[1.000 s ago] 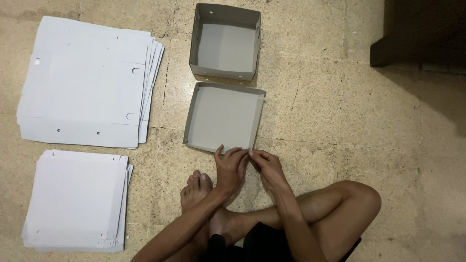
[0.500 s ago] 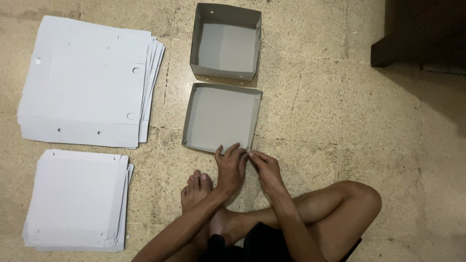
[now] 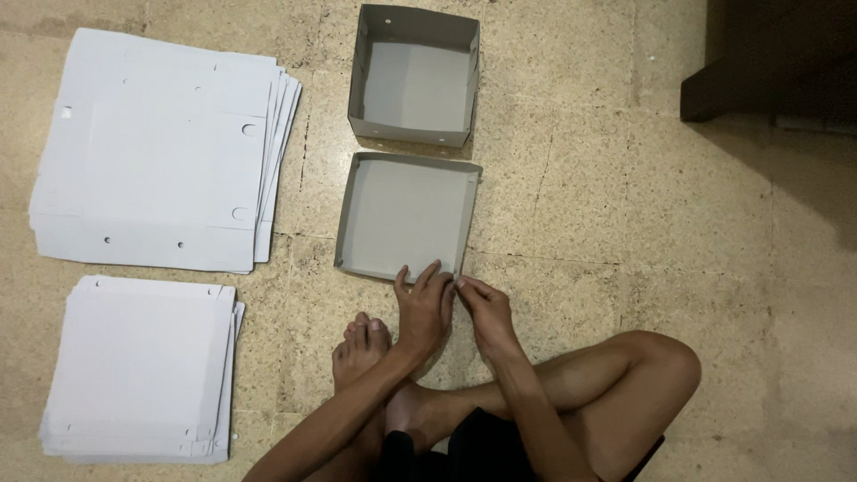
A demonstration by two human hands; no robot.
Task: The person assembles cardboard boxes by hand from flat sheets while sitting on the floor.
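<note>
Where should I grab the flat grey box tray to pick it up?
Probably by the low folded walls of the shallow grey tray, one hand on the left wall, one on the right. The near wall is taken: the left hand and right hand press there, and the deeper box crowds the far side.

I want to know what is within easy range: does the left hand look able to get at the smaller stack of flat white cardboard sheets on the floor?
Probably yes: the left hand rests on the shallow grey cardboard tray, and only bare floor lies between it and the smaller stack of flat white cardboard sheets.
</note>
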